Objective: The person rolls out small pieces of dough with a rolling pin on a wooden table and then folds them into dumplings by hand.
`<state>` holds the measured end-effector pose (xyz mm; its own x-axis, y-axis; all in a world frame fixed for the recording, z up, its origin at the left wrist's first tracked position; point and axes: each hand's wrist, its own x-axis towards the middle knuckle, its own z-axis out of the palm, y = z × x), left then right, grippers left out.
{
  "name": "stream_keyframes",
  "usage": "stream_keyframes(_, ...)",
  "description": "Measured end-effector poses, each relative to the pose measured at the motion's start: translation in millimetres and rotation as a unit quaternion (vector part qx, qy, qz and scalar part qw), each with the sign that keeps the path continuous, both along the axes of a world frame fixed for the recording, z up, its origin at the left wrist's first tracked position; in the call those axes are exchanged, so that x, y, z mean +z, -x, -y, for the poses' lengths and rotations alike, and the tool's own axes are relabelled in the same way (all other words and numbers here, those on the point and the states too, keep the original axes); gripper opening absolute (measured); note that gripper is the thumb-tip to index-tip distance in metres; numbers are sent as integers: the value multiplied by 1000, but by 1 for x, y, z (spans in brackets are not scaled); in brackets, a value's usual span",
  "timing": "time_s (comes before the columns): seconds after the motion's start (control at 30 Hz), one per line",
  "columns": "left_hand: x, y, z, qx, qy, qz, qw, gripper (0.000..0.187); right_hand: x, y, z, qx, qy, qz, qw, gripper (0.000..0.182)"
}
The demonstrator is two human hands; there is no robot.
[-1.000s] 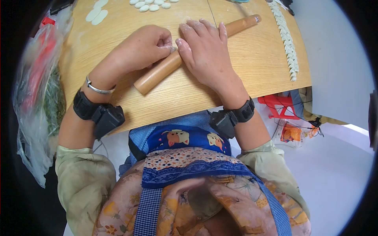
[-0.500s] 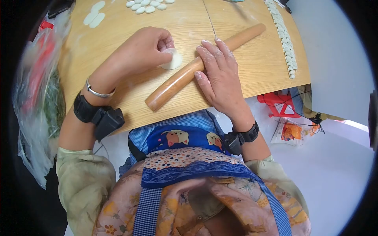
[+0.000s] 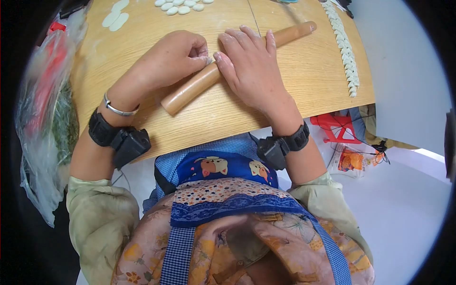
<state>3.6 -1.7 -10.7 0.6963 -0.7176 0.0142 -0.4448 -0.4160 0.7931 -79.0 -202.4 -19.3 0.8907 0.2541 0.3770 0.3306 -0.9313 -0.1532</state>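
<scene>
A wooden rolling pin (image 3: pixel 191 90) lies diagonally on the wooden table (image 3: pixel 142 107). Over its middle rests my right hand (image 3: pixel 249 66), palm down, with floury fingers stretched across the wood. To the left, my left hand (image 3: pixel 178 54) is closed, thumb against fingers, at the pin's edge. A sliver of pale dough (image 3: pixel 209 60) shows at its fingertips; the rest of that piece is hidden by the pin and hands.
Flat dough ovals (image 3: pixel 115 19) lie at the back left, with several small dough discs (image 3: pixel 184 9) at the back centre. Overlapping dough pieces (image 3: pixel 343 45) form a long row at right. A plastic bag (image 3: pixel 42 104) hangs at left; a red stool (image 3: pixel 339 128) stands below the table.
My right hand and the rolling pin have moved up and to the left, over the dough disc, which is now mostly hidden. My left hand has barely moved.
</scene>
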Motion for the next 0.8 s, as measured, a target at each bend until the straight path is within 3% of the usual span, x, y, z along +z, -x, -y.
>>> stream_keyframes(0.13, -3, -2, 0, 9, -6, 51, 999, 25, -2, -12, -4, 4, 9, 16, 1000, 40)
stream_keyframes(0.57, 1, 2, 1, 12, 0, 26, 1000, 18, 5, 63, 23, -20, -21, -67, 997, 52)
stream_keyframes(0.8, 16, 8, 4, 12, -45, -83, 995, 14, 4, 50, 16, -24, -8, -51, 998, 49)
